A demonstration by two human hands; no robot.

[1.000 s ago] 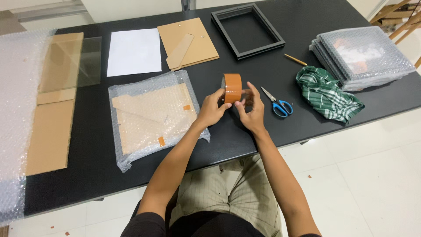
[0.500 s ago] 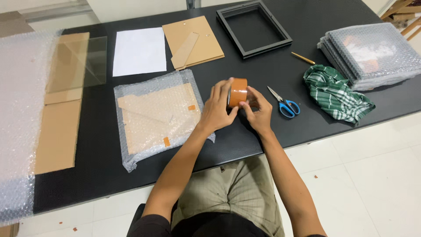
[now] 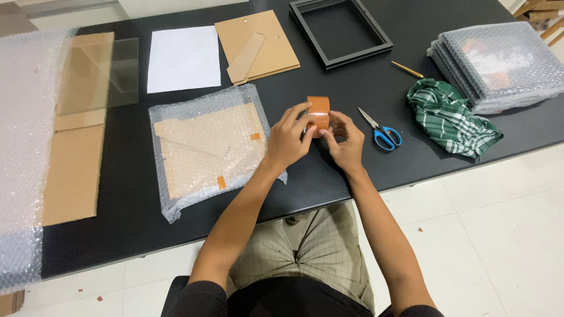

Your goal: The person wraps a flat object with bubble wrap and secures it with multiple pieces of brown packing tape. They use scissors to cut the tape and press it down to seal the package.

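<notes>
I grip the roll of brown tape (image 3: 318,113) with both my left hand (image 3: 288,138) and right hand (image 3: 345,141), just right of the bubble-wrapped parcel (image 3: 211,149), apparently picking for its loose end, which calls for a fingernail under the edge.

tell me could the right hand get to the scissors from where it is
Probably yes: the scissors lie on bare table just beside the right hand, nothing between them, though both hands now hold the tape roll.
</notes>
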